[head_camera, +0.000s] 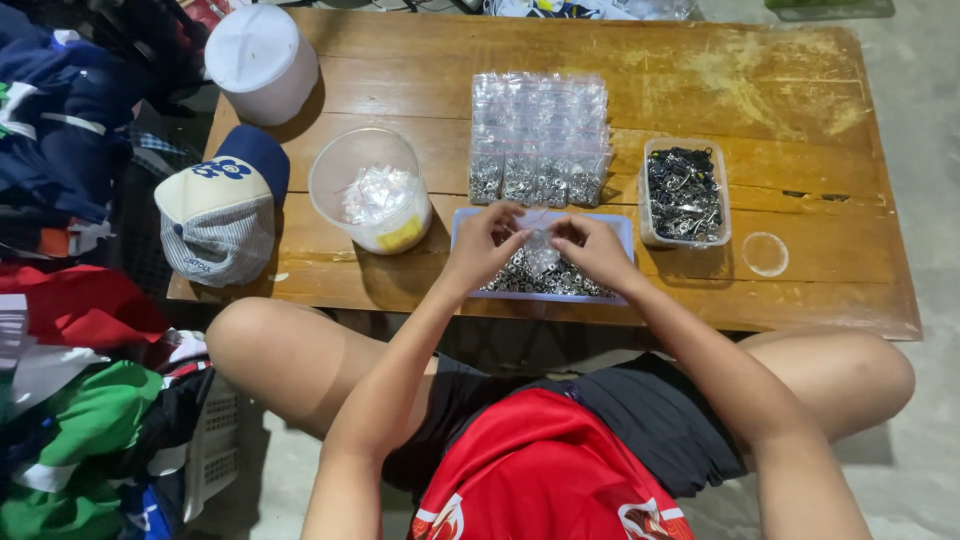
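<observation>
1. Your left hand (483, 240) and right hand (592, 245) pinch a small clear bag (541, 250) between them, fingers narrow.
2. Hold it directly over the blue tray (461, 222) of silver fasteners beneath both hands.
3. Finished bags (538, 140) lie just beyond your fingertips.

1. Your left hand (487, 243) and right hand (590, 247) pinch a small bag (541, 250) of thin, clear, crinkly plastic.
2. Under them, the shallow tray (622, 228) looks like pale, smooth plastic, full of small shiny metal pieces (550, 280).
3. The table (760, 90) is varnished wood, glossy in places, scuffed and worn matt at the far right.
4. The stacked bags (540, 130) are glossy clear film.
5. The tub (684, 192) is clear plastic, holding dark metal clips.
6. The round container (369, 188) is translucent plastic.
7. The cap (222, 205) is matt woven cloth.
</observation>
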